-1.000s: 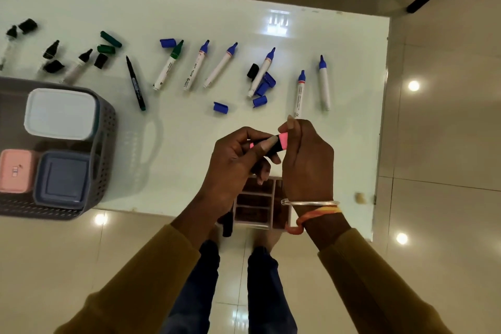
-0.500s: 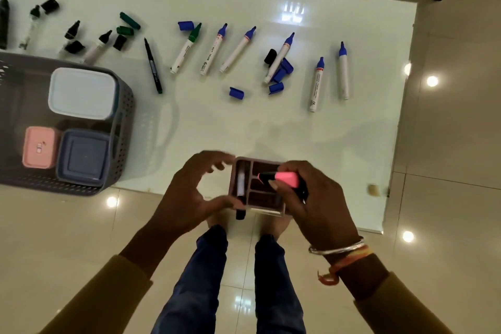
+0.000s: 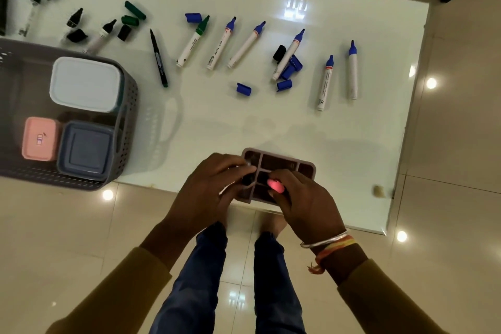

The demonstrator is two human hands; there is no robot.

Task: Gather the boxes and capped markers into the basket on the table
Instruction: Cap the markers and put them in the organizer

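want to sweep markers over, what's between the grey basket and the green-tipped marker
The head view shows one thin black marker lying between the grey basket and the green-tipped marker, touching neither; otherwise bare tabletop.

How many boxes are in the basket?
3 in the basket: a white box at the back, a pink box front left, and a blue box right beside it. The picture cuts the basket off, so more may be hidden.

The grey basket (image 3: 127, 116) runs off the left edge, as does a black marker (image 3: 3, 5) at the far left. The right hand (image 3: 306, 203) hides most of the pink highlighter (image 3: 275, 186). The left hand (image 3: 208, 190) covers the near left corner of the compartment organiser (image 3: 282, 161); whether it grips anything there is unclear.
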